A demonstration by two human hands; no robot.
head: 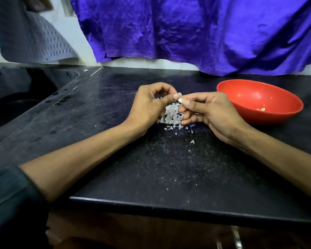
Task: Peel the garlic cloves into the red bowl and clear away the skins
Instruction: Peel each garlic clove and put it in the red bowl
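Garlic clove (pixel 181 100): small and pale, held above the surface between the two hands at mid-frame; only its rounded tip shows, so its long axis cannot be told for certain.
Left hand (pixel 149 105): fingers curled inward, thumb tip meeting the clove from the left; grip pinching the clove.
Right hand (pixel 210 112): thumb and forefinger closed on the clove from the right; the other fingers curl beneath; grip pinching the clove.
Skins (pixel 171 116): a loose heap of white flakes on the surface directly beneath the hands, with stray bits scattered toward the near edge.
Red bowl (pixel 241 94): upright on the surface to the right of the right hand, apart from it; a few pale pieces lie at its bottom.
Surface (pixel 151 168): dark, speckled stone.
Blue cloth (pixel 196 29): hangs on the wall behind.
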